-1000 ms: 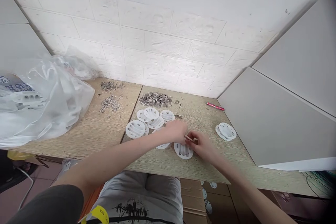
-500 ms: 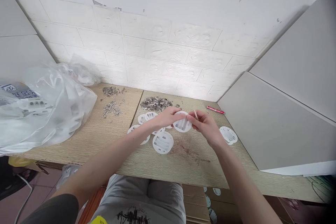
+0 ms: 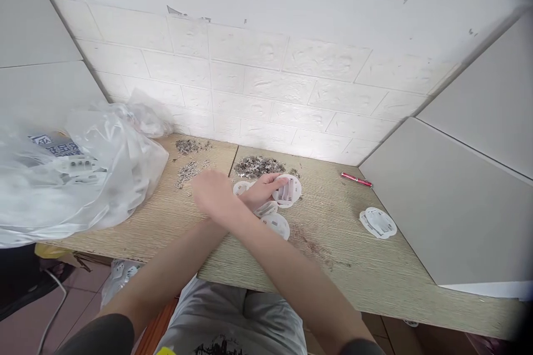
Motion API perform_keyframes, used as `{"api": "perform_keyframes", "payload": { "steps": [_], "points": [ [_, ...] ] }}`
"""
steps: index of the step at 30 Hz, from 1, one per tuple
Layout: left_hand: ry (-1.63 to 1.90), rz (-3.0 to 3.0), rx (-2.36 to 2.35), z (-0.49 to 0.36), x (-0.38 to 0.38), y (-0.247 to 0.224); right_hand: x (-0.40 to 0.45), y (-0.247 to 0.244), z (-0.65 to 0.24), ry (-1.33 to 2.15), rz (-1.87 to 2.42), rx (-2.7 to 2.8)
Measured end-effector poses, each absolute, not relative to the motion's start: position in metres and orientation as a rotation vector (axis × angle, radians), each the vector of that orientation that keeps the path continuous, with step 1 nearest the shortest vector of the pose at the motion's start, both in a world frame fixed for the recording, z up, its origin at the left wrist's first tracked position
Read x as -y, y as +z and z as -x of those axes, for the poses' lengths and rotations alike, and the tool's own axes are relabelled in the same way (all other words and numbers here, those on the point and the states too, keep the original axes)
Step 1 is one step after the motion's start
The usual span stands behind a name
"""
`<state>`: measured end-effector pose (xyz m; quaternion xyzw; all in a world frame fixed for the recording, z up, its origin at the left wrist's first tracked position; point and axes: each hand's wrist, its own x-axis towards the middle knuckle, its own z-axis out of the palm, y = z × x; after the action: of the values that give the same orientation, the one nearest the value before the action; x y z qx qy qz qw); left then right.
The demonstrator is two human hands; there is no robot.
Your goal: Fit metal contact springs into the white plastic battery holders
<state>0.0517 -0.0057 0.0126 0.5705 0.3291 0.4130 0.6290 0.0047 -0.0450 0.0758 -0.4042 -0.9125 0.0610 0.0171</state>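
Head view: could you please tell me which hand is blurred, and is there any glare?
Head view: the right hand is smeared by blur; the left hand, holding a white disc, looks clearer. Same head view: the plastic bag shows pale, shiny highlights, a mild glare.

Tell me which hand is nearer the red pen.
Left. The left hand, holding a white disc, is left of the red pen; the right hand is farther left, beside small metallic pieces.
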Motion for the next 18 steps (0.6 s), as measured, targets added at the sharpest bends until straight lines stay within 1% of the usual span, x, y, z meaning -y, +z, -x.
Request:
{"api": "perform_keyframes", "payload": {
  "steps": [2, 5, 12, 18],
  "points": [
    [0.956, -1.091, -0.624, -0.049, 0.005, 0.012, 0.039, 0.061, 0.017, 0.156, 1.293, 2.851],
    [0.956, -0.909, -0.583, -0.046, 0.004, 0.012, 0.03, 0.047, 0.033, 0.136, 1.329, 2.843],
    [0.917, -0.785, -0.571, -0.043, -0.001, 0.014, 0.023, 0.044, 0.042, 0.227, 1.255, 2.867],
    [0.899, -0.741, -0.571, -0.04, -0.004, 0.015, 0.024, 0.041, 0.044, 0.066, 1.195, 2.824]
  ]
}}
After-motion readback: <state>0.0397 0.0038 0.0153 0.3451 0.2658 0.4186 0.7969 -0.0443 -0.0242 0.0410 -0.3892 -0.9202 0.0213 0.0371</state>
